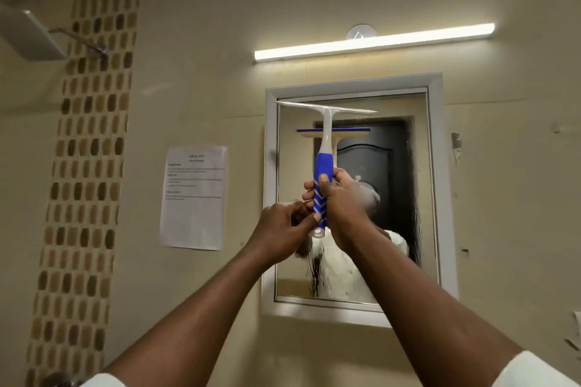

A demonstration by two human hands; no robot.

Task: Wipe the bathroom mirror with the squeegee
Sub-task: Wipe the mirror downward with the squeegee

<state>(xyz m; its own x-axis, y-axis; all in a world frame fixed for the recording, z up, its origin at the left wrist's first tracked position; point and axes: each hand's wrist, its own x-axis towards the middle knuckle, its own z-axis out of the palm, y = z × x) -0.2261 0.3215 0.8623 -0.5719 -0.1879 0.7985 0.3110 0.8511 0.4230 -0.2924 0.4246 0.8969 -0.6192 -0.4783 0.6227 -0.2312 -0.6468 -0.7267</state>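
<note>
A white-framed bathroom mirror (408,198) hangs on the beige wall, streaked with water at its lower part and right side. I hold a squeegee (323,163) with a white head and blue grip upright before the mirror's upper left; its blade reaches near the top of the glass. My right hand (342,198) is closed around the blue handle. My left hand (283,229) pinches the handle's lower end with thumb and fingers. The squeegee's reflection shows in the glass behind it.
A lit tube light (374,41) is mounted above the mirror. A printed paper sheet (193,198) is taped left of the mirror. A square shower head (31,34) juts from the mosaic tile strip (88,151) at upper left.
</note>
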